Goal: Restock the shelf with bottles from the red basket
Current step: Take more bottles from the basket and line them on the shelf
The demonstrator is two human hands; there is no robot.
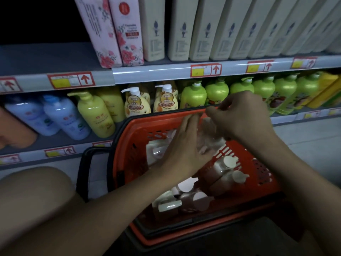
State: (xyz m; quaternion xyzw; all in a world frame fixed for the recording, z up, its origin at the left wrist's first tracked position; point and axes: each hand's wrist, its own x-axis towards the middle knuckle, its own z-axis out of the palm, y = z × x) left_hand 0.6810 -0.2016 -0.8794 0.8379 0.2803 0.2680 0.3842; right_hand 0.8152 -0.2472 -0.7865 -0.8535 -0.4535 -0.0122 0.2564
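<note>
Fingers [190, 124] of the left hand [181, 150] lie nearly straight against a clear, blurred plastic wrap [208, 133]; the right hand [243, 115] pinches its top. What the wrap contains is hard to make out. Both hover over the red basket [132, 132], where about five white-capped bottles [228, 163] lie, partly hidden by the arms. On the shelf [147, 72]: two blue, two yellow, two cream pump bottles, then about six green.

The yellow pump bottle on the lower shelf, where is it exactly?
In the head view, the yellow pump bottle stands left of centre, between a pale blue bottle and the red basket.
</note>
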